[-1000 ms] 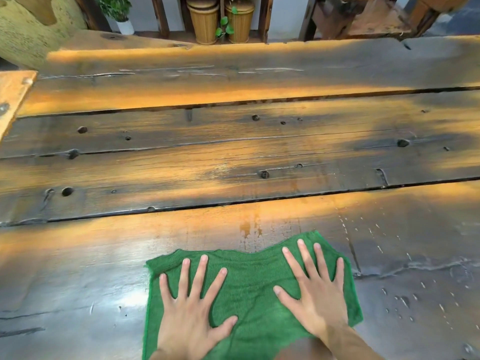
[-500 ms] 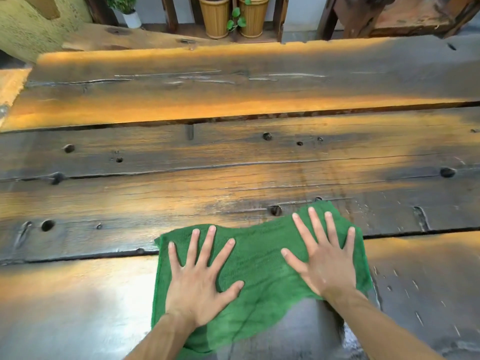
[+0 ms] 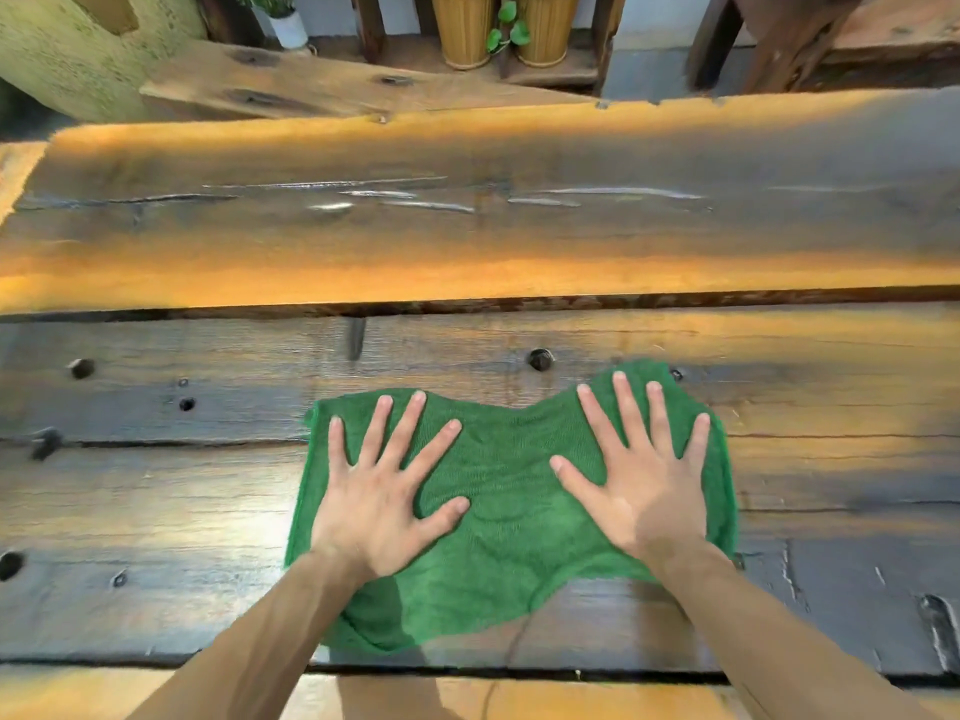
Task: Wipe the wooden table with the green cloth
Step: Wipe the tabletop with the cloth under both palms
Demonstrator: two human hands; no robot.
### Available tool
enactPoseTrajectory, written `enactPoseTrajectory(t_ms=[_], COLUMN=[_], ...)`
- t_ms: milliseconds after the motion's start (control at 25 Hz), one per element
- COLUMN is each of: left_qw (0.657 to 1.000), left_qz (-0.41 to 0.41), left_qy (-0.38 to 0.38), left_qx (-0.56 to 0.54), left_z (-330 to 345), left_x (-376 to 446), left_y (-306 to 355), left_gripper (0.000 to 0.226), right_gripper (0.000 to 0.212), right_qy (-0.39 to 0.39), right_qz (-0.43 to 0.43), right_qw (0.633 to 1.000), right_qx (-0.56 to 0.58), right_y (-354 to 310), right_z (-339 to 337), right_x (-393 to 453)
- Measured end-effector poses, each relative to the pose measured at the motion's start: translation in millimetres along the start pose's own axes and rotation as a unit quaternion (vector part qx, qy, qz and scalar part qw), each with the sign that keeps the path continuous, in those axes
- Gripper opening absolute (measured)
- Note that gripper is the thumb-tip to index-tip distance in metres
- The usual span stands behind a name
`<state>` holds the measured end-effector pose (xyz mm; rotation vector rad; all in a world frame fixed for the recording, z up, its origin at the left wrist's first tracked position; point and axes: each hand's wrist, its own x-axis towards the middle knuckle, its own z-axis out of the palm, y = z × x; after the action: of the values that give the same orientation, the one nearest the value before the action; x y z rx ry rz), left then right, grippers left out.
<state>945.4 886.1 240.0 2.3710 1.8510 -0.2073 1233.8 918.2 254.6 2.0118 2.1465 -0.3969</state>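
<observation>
Dark plank wooden table (image 3: pixel 519 241) is covered, beneath both palms, by the green woven cloth (image 3: pixel 511 491). Left hand (image 3: pixel 382 496) and right hand (image 3: pixel 641 480) are pressed flat, fingers fully splayed. Bamboo baskets (image 3: pixel 462 26) are seen beyond the fingertips.

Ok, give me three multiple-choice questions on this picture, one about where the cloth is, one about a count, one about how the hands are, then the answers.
1. Where does the green cloth lie?
A. flat on the wooden table
B. hanging off the far edge
C. bunched in one hand

2. How many woven baskets stand beyond the table?
A. none
B. two
C. five

3. How are the hands placed?
A. both fists clenched
B. one lifted in the air
C. both flat with fingers spread

Answers:
1. A, the cloth is spread on the planks.
2. B, two tan baskets stand side by side at the top.
3. C, the left hand and right hand press palm-down on the cloth.
</observation>
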Motion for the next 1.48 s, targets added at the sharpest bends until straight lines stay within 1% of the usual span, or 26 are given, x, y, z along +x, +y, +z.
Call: enactPoseTrajectory(t_ms=[240, 440, 600, 800, 1040, 1200, 1320, 1480], left_qw=[0.999, 0.997, 0.995, 0.994, 0.989, 0.985, 0.981, 0.98], left_qz=[-0.04, -0.072, -0.097, -0.103, -0.128, -0.153, -0.169, -0.177], left_qy=[0.015, 0.029, 0.023, 0.01, 0.04, 0.045, 0.055, 0.063], left_qx=[0.003, -0.006, -0.017, -0.041, -0.057, -0.066, -0.072, -0.072], left_z=[-14.6, -26.0, -34.6, -47.4, -63.5, -76.4, -83.2, -90.3], left_x=[77.9, 131.4, 178.7, 254.6, 349.0, 418.2, 462.3, 494.0], left_y=[-23.6, -34.3, -45.5, -62.7, -73.9, -78.2, -79.2, -77.3], left_gripper=[0.076, 0.076, 0.076, 0.073, 0.069, 0.068, 0.068, 0.065], right_gripper=[0.079, 0.079, 0.082, 0.085, 0.088, 0.089, 0.087, 0.087], right_qy=[0.047, 0.069, 0.064, 0.062, 0.075, 0.078, 0.087, 0.099], right_qz=[-0.006, -0.001, 0.001, 0.004, 0.012, 0.021, 0.036, 0.04], right_qw=[0.999, 0.998, 0.998, 0.998, 0.997, 0.997, 0.996, 0.994], right_qx=[-0.003, 0.004, 0.014, 0.009, -0.005, 0.002, 0.0, 0.007], right_y=[0.2, 0.8, 1.5, 5.8, 5.3, 9.5, 7.9, 8.4], right_z=[-19.5, -35.3, -51.3, -71.8, -99.4, -114.1, -123.4, -131.8], right_x=[77.5, 137.6, 191.2, 263.7, 357.2, 412.5, 444.0, 464.6])
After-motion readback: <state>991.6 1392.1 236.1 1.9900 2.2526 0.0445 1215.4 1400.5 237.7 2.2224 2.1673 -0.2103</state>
